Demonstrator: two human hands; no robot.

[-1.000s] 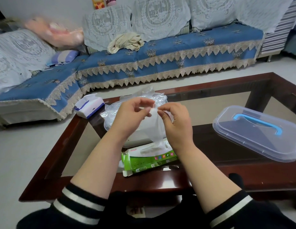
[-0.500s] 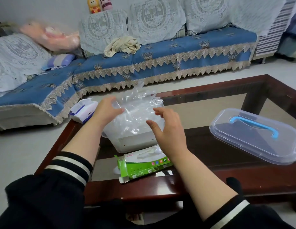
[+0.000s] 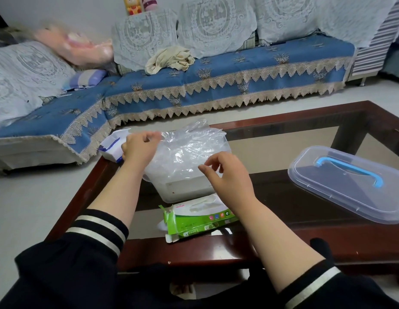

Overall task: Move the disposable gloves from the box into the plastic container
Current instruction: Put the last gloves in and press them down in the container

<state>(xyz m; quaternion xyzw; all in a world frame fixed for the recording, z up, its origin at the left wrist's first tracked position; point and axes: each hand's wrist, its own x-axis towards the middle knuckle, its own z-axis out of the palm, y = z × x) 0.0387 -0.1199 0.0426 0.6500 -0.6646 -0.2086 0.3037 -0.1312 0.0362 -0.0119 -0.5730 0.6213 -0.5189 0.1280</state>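
A translucent plastic container (image 3: 185, 190) stands on the table, heaped with crumpled clear disposable gloves (image 3: 189, 150). In front of it lies the green glove box (image 3: 200, 221), its top torn open with a glove showing in the slot. My left hand (image 3: 139, 149) is at the container's left rim, fingers loosely curled, fingertips touching the edge of the glove film. My right hand (image 3: 227, 175) hovers over the container's front right corner, fingers relaxed and bent, holding nothing that I can see.
The container's clear lid (image 3: 350, 186) with a blue handle lies to the right on the dark wood and glass coffee table (image 3: 283, 210). A white and blue tissue pack (image 3: 110, 147) sits at the table's far left corner. A blue sofa (image 3: 216, 81) runs behind.
One second ago both hands pinched a glove above the box. They carried it onto the container's pile, then let go. My right hand has drawn back slightly toward the front.
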